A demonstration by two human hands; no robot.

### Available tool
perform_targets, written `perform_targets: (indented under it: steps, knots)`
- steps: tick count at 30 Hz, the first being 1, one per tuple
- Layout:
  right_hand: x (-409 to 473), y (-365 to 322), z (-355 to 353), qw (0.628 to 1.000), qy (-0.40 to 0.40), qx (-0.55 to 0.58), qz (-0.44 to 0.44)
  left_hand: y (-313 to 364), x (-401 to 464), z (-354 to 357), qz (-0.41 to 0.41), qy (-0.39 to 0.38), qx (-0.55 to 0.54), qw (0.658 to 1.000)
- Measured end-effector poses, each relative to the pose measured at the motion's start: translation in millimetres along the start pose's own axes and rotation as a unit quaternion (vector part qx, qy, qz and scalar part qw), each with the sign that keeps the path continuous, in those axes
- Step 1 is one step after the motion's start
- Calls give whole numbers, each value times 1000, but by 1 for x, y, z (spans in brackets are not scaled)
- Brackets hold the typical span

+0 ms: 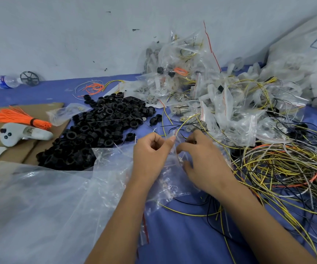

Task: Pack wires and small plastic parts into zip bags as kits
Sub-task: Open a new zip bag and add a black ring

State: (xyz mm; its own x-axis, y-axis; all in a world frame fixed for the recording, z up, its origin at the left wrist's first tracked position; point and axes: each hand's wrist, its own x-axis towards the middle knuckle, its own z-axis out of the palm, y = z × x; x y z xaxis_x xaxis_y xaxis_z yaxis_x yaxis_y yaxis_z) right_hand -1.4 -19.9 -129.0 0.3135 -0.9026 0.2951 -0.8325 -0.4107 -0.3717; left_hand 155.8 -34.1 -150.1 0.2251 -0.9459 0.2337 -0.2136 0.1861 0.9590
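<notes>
I see both hands mid-frame over the blue table point(182, 241), working one small clear zip bag point(172, 168).

Left hand point(150, 155): fingers curled, thumb and forefinger pinching the bag's top edge, right by its red zip strip. Right hand point(201, 161): fingers curled at the bag's other side, fingertips at the mouth; looks like it grips the plastic, but I can't tell if it also holds a part. The bag hangs between the two hands and trails down toward the wrists. A yellow wire point(187, 119) arcs up just beyond the fingertips; can't tell whether it goes into the bag.

Left of the left hand: a heap of black rings point(100, 128), near the knuckles. Below the left forearm lies a big clear plastic sheet point(45, 202). Further left, on cardboard point(20, 111), an orange tie bundle point(18, 117) and a white controller point(22, 134) just beside it.

Right of the right hand: a wire tangle point(287, 168), yellow, black, white, some orange, close to the wrist. Beyond both hands: a pile of filled bags point(211, 88), with white plastic parts point(296, 80) further right. Far left at the wall, well apart from the hands: a water bottle point(7, 81) and a black wheel point(29, 78).
</notes>
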Motion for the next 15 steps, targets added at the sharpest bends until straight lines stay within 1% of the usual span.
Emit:
perform_targets:
  steps: [3, 5, 10, 13, 14, 15]
  knots:
    - [5, 7, 0, 997, 6, 61, 36, -1, -4, 5, 42, -12, 121, 992]
    - [6, 10, 0, 998, 11, 59, 33, -1, -6, 8, 63, -16, 172, 983]
    - [6, 11, 2, 1000, 20, 15, -9, 3, -9, 9, 90, -11, 214, 973]
    - [7, 13, 3, 999, -20, -29, -26, 3, -11, 9, 81, -18, 219, 972]
    - [7, 12, 3, 999, -21, -39, -26, 3, -11, 9, 79, -17, 220, 972]
    - [6, 11, 2, 999, -4, -35, -28, 2, -10, 9, 76, -16, 220, 972]
